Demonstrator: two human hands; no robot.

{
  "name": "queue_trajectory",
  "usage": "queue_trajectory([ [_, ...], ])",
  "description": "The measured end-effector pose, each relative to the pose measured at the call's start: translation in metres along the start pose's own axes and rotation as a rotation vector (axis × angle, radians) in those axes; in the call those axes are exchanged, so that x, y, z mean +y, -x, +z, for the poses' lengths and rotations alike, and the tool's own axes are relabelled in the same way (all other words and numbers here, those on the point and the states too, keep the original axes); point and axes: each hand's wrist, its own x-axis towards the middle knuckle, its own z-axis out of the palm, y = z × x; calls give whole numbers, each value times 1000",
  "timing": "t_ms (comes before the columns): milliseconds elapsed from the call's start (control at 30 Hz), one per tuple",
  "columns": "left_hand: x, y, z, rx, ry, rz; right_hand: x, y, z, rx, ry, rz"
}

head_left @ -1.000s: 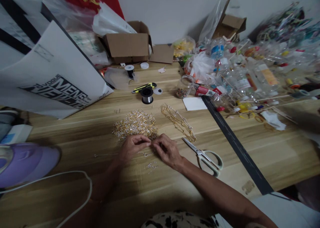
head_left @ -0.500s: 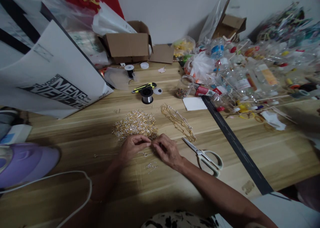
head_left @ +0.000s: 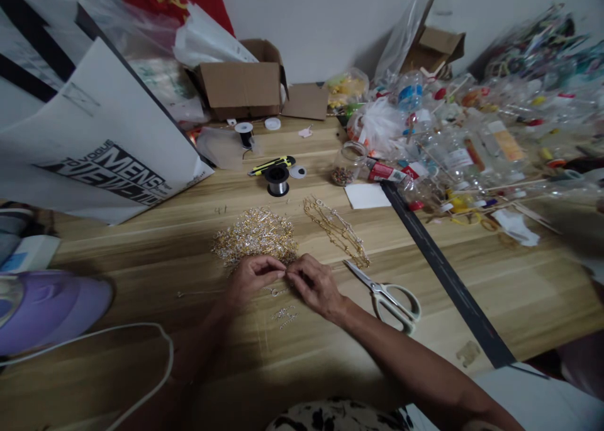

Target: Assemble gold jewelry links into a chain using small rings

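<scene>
My left hand and my right hand meet fingertip to fingertip at the front edge of a heap of gold and silver beads or findings. Both are pinched closed; whatever lies between the fingertips is too small to make out. Just under the hands lies a short silver chain with a ring, and nearer to me a little cluster of silver chain pieces. Beyond my right hand, gold and silver beaded chains are laid out. Scissors with pale handles rest half open beside my right forearm.
Behind the heap stand a spool of silver wire, a yellow utility knife and a jar of beads. Plastic bottles crowd the right. A white bag and a purple appliance with a white cord occupy the left.
Almost nothing differs. My fingertips have shifted very slightly and stay pinched together at the same spot.
</scene>
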Motion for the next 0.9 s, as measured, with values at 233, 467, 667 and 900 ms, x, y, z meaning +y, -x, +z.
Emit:
queue_trajectory([
  [233,-4,0,1,17,6,67,0,0,0,11,5,3],
  [467,0,0,3,39,7,109,2,1,1,17,11,10],
  [667,0,1,4,48,-20,127,2,1,1,23,29,12],
  [900,2,1,5,42,-47,136,2,0,1,47,24,-1],
])
